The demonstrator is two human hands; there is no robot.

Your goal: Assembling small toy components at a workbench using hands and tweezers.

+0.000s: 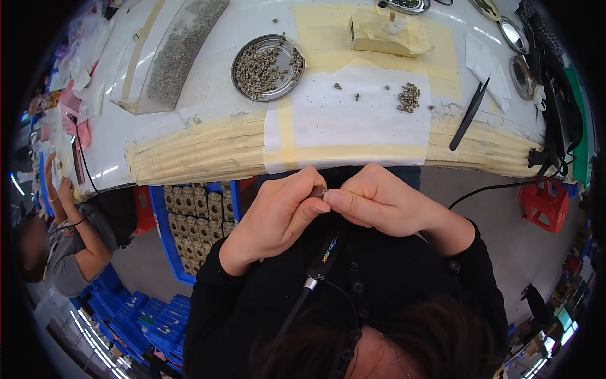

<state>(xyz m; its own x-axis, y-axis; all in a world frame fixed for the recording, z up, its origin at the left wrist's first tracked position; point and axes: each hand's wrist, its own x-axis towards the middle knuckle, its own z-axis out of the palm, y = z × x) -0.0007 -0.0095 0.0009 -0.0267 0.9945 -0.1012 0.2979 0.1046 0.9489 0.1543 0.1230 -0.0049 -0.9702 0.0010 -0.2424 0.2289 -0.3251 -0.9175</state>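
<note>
My left hand (276,213) and my right hand (389,201) meet just off the table's front edge. Both are closed in a pinch, fingertip to fingertip. Between them shows a small shiny piece (323,192), silvery or clear, mostly covered by the fingers; its exact kind cannot be made out. Beyond the hands, a white sheet (350,129) taped to the table carries a small heap of tiny metal parts (409,98) and a few loose ones. A round metal dish (299,78) full of similar parts stands to the left of the sheet.
Black tweezers (470,114) lie at the right. A taped block (382,39) stands at the back. Far left is a clear tray (127,104) of tiny parts. Below the table sit a blue crate (165,237) of metal parts and a red stool (544,205). Another person (79,252) works at left.
</note>
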